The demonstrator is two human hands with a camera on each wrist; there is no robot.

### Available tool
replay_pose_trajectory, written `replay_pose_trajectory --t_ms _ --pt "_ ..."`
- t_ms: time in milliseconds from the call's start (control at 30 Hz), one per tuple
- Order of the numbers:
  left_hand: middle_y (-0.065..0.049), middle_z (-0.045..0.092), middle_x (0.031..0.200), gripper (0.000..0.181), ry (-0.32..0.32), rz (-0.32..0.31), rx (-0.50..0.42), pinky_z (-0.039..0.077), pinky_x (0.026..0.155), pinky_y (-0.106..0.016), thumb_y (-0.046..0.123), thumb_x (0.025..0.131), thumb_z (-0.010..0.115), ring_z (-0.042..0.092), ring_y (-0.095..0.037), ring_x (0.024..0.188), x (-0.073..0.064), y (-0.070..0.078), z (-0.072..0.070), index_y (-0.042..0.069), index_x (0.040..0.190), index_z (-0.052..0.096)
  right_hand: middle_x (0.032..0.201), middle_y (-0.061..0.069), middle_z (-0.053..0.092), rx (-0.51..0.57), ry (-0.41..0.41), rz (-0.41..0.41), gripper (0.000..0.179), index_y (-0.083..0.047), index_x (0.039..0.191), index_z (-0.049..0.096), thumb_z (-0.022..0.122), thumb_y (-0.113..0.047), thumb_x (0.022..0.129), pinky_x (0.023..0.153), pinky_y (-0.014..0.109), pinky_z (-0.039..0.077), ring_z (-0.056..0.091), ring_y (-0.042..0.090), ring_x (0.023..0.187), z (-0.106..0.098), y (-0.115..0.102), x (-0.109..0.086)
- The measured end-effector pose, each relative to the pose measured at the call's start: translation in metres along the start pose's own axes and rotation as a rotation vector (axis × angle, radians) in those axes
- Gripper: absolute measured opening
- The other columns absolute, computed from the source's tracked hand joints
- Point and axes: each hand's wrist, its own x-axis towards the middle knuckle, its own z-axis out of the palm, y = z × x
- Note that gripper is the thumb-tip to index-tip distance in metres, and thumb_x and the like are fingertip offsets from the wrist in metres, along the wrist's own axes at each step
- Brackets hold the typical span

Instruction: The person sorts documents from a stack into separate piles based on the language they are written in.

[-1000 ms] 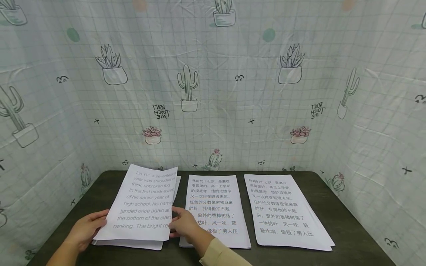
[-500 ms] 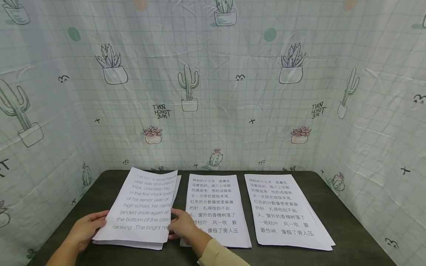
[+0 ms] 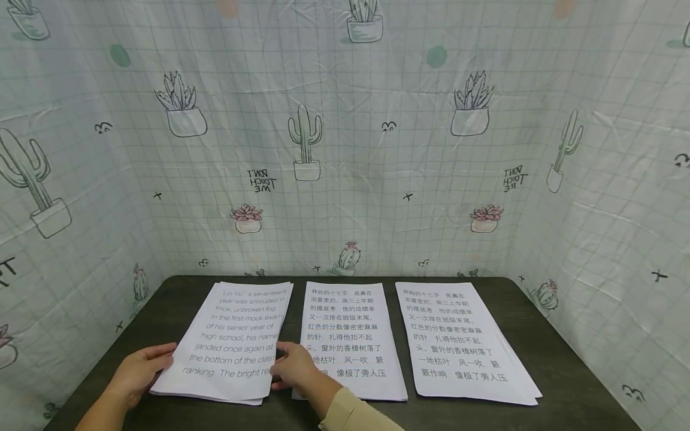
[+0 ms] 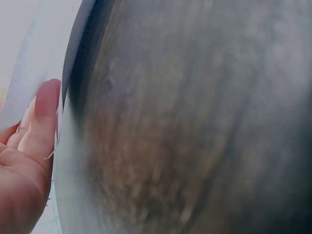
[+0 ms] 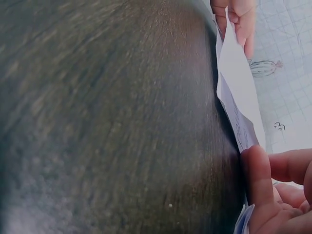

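Cactus-print cloth (image 3: pixel 345 149) behind and at both sides, dark bench (image 3: pixel 458 418) below. On it, left to right: left stack (image 3: pixel 257 402) with English text, middle stack (image 3: pixel 350 341) and slightly fanned right stack (image 3: pixel 458 347), both with Chinese text. Top sheet (image 3: pixel 232 335) on the left stack, slightly askew over the paper beneath, bowed in the right wrist view. Left hand (image 3: pixel 137 371) at its left edge, right hand (image 3: pixel 299 365) at its right, each apparently pinching the edge; sheet count in the pinch: can't tell. Main risk: crooked pile from uneven release. Also possible: dragged lower sheets from too deep a pinch, creasing from an inward squeeze, nudged middle stack from right hand's overlap with its near corner.
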Motion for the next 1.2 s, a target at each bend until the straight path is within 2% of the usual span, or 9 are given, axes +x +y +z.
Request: replay_pose_trajectory --t_ms 200,333,500,733,933,1200 --pt "-0.035 0.044 0.141 0.056 0.014 0.003 0.024 0.057 0.074 -0.033 0.016 0.095 0.060 0.064 -0.017 0.093 0.001 0.000 -0.001 -0.014 0.138 0.043 0.084 0.009 0.064 -0.044 -0.007 0.006 0.056 0.005 0.135 0.053 0.064 0.011 0.081 0.056 0.027 0.059 0.064 0.013 0.069 -0.001 -0.002 -0.001" --pt "-0.035 0.043 0.143 0.059 0.008 0.003 0.019 0.058 0.078 -0.036 0.019 0.095 0.062 0.063 -0.029 0.105 0.001 0.001 -0.003 -0.015 0.138 0.042 0.080 0.008 0.067 -0.059 -0.017 -0.012 0.055 0.007 0.134 0.053 0.064 0.011 0.081 0.056 0.028 0.059 0.064 0.013 0.067 -0.002 -0.001 -0.002" --pt "-0.036 0.041 0.144 0.057 -0.010 0.029 -0.005 0.058 0.087 -0.039 0.013 0.096 0.059 0.057 -0.040 0.120 -0.001 0.005 -0.006 -0.017 0.139 0.038 0.079 0.007 0.066 -0.065 -0.019 -0.018 0.054 0.008 0.135 0.052 0.063 0.008 0.082 0.057 0.028 0.060 0.063 0.013 0.069 -0.004 -0.002 -0.002" --pt "-0.037 0.032 0.148 0.061 -0.013 0.044 0.007 0.056 0.091 -0.040 0.017 0.097 0.056 0.043 -0.048 0.132 -0.004 0.014 -0.005 -0.015 0.144 0.032 0.085 0.008 0.066 -0.085 -0.006 -0.059 0.057 0.010 0.135 0.050 0.063 0.006 0.080 0.063 0.032 0.061 0.067 0.015 0.075 -0.013 -0.006 -0.003" --pt "-0.037 0.033 0.148 0.061 -0.012 0.076 0.010 0.053 0.097 -0.046 0.015 0.097 0.055 0.043 -0.048 0.132 -0.004 0.022 0.004 -0.013 0.145 0.030 0.093 0.009 0.063 -0.102 0.019 -0.097 0.057 0.005 0.138 0.049 0.063 0.001 0.083 0.067 0.032 0.061 0.066 0.015 0.079 -0.026 -0.006 -0.001" --pt "-0.036 0.039 0.146 0.060 -0.033 0.144 -0.010 0.056 0.093 -0.037 0.013 0.097 0.055 0.050 -0.043 0.128 -0.008 0.039 0.025 -0.014 0.145 0.032 0.104 0.013 0.065 -0.107 0.035 -0.122 0.059 0.002 0.141 0.048 0.065 -0.002 0.084 0.072 0.035 0.061 0.068 0.020 0.089 -0.049 -0.002 0.004"
